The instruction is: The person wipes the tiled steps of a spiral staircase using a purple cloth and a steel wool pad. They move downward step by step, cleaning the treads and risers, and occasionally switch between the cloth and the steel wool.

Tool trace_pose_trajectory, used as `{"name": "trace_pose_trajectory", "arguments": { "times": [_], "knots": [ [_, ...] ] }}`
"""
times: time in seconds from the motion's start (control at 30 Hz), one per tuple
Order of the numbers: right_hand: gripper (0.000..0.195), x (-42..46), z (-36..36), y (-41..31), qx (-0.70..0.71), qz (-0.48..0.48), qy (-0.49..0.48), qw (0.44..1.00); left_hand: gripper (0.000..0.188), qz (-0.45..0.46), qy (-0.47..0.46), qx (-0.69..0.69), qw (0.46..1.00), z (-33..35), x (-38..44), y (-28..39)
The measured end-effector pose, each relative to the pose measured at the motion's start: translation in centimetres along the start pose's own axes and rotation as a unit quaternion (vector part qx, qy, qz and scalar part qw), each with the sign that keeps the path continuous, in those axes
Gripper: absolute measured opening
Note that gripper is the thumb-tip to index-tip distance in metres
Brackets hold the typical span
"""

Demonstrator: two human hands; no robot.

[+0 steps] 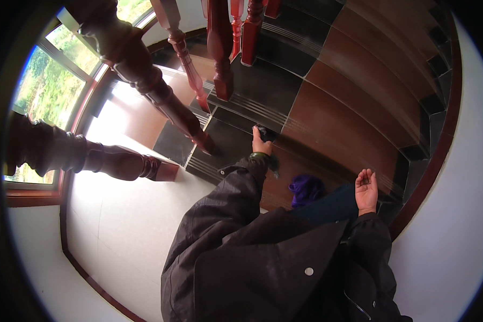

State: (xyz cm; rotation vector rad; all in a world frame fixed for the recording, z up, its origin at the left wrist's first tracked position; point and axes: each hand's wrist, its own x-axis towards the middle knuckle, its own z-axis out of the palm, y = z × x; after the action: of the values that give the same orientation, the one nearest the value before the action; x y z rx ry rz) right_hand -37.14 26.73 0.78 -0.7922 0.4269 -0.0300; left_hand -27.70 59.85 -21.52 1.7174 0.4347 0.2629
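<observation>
My left hand point(261, 144) reaches down to a black stair tile, index finger stretched forward and thumb out to the side. A dark, ragged-edged item point(262, 129) shows at its fingertips; the hand and poor contrast hide whether I grip it. Beside that wrist, which wears a green band point(259, 154), is another dark fuzzy patch point(274, 164). My right hand point(366, 191) is held palm up on the right, fingers slightly curled, with nothing in it. Between the hands, a purple fabric item point(307, 189), perhaps footwear, sits on a brown step by my blue trouser leg point(332, 203).
Black and brown tiled stairs point(338, 108) curve upward ahead and to the right. Turned wooden balusters point(157, 86) and a thick post point(120, 161) stand on the left. A white wall point(438, 225) with dark red skirting bounds the right; windows point(56, 80) lie left.
</observation>
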Motion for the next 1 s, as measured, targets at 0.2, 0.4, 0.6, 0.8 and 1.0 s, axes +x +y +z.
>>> {"name": "trace_pose_trajectory", "arguments": {
  "times": [0.2,0.4,0.6,0.8,1.0],
  "knots": [
    [0.023,-0.2,0.1,-0.2,-0.016,0.009,0.005,1.000,0.079,-0.066,0.000,0.072,0.995,-0.4,0.6,-0.8],
    [0.023,-0.3,0.1,-0.3,-0.012,-0.002,0.002,1.000,0.077,-0.069,-0.046,0.063,0.995,-1.1,1.8,0.7],
    [0.023,-0.2,-0.3,-0.2,-0.018,0.003,0.019,1.000,0.075,-0.008,0.176,-0.064,0.982,-4.3,6.4,1.7],
    [0.024,-0.3,0.2,0.1,-0.028,0.008,-0.006,1.000,0.080,0.113,0.104,0.160,0.975,-6.2,7.0,0.4],
    [0.025,-0.3,0.4,0.1,-0.036,-0.001,0.040,0.999,0.078,0.085,0.179,0.012,0.980,-7.5,7.0,0.8]
  ]
}}
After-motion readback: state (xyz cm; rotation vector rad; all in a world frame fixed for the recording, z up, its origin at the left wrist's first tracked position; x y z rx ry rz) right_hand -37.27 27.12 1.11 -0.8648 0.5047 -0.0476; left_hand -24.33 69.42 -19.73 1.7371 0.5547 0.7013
